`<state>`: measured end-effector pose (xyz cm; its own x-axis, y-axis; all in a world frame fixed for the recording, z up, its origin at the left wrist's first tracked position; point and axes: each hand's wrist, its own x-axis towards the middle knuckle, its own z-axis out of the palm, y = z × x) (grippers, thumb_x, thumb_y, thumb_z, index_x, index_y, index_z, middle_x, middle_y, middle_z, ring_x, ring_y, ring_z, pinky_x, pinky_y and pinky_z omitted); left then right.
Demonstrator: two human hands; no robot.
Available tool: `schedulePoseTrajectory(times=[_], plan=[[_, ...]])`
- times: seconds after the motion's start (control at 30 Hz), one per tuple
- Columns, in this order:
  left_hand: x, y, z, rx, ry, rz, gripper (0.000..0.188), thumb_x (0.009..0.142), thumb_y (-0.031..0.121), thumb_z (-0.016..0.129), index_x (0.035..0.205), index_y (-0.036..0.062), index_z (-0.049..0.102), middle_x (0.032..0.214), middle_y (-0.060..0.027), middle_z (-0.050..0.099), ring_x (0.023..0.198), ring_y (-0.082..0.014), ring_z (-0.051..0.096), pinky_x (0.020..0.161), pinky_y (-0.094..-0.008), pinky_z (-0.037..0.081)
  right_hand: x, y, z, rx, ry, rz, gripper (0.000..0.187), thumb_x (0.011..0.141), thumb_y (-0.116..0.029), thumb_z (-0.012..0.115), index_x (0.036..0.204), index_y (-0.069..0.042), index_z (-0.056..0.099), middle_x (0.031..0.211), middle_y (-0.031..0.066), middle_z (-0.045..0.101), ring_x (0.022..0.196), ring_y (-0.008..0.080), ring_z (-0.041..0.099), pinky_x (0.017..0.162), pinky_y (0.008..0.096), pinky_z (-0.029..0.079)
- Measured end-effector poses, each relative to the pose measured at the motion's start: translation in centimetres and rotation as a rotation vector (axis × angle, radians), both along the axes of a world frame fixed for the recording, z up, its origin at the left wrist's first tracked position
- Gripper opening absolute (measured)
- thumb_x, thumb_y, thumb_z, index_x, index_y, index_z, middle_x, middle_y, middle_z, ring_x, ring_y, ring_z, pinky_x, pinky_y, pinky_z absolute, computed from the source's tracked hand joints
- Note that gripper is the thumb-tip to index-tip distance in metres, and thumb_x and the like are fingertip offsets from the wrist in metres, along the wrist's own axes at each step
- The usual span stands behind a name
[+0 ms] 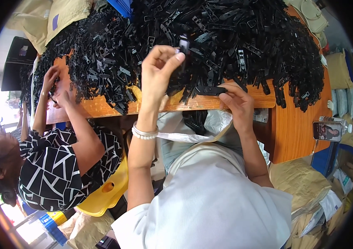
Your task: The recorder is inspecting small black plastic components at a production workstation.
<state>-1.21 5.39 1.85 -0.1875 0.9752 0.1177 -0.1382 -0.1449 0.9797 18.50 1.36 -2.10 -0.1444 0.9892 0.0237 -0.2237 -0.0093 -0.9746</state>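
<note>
Sitting at the left, a co-worker (56, 162) in a black-and-white top picks at the heap of black plastic clips (209, 45) on the wooden counter (297, 133). The left hand (158, 70) lifts a small clip (183, 44), fingers pinching it. The right hand (238, 103) pinches a long clip (210, 89) at the counter's edge.

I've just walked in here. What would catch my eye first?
A huge heap of black plastic parts covers the wooden table. In front of it, the left hand lifts one small black piece, while the right hand rests on another piece at the table's edge.
</note>
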Motion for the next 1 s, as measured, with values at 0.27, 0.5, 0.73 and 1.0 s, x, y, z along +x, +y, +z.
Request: schedulePoseTrajectory(times=[0.27, 0.5, 0.73, 1.0], plan=[[0.7, -4.5, -0.1, -0.184, -0.009, -0.472, 0.031, 0.072, -0.008, 0.055, 0.103, -0.0024, 0.055, 0.076, -0.0059, 0.06, 0.05, -0.0042, 0.047, 0.044, -0.0175, 0.037, 0.2, -0.9, 2.2, 0.08, 0.013, 0.15, 0.017, 0.078, 0.0, 0.057, 0.095, 0.005, 0.059, 0.09, 0.0064, 0.055, 0.067, 0.0085, 0.055, 0.058, 0.019, 0.047], [0.8, -7.0, 1.4, 0.116, 0.63, -0.404, 0.05, 0.067, -0.012, 0.046, 0.115, -0.0006, 0.047, 0.1, -0.0167, 0.056, 0.084, -0.0291, 0.058, 0.07, -0.0316, 0.046, -0.3, -2.2, 3.0, 0.076, -0.25, 0.06, 0.019, 0.077, 0.003, 0.058, 0.095, 0.007, 0.058, 0.087, 0.0069, 0.056, 0.072, 0.0107, 0.059, 0.062, 0.0207, 0.049], [1.6, -8.4, 0.8, -0.108, 0.441, -0.341, 0.047, 0.068, -0.004, 0.061, 0.113, -0.0032, 0.049, 0.095, -0.0158, 0.06, 0.082, -0.0214, 0.06, 0.072, -0.0259, 0.047, -0.3, -2.7, 2.6, 0.448, -0.389, 0.075, 0.025, 0.073, 0.004, 0.061, 0.098, 0.005, 0.057, 0.093, 0.009, 0.056, 0.082, 0.0152, 0.058, 0.066, 0.0211, 0.048], [0.6, -9.3, 0.2, 0.087, 0.645, -0.348, 0.036, 0.071, 0.003, 0.063, 0.105, -0.0024, 0.054, 0.08, -0.0136, 0.061, 0.056, -0.0193, 0.056, 0.052, -0.0257, 0.045, -1.0, -2.7, 3.1, 0.584, -0.529, 0.169, 0.04, 0.068, -0.001, 0.063, 0.107, 0.0, 0.055, 0.102, 0.0139, 0.054, 0.09, 0.0247, 0.055, 0.077, 0.0284, 0.043]])
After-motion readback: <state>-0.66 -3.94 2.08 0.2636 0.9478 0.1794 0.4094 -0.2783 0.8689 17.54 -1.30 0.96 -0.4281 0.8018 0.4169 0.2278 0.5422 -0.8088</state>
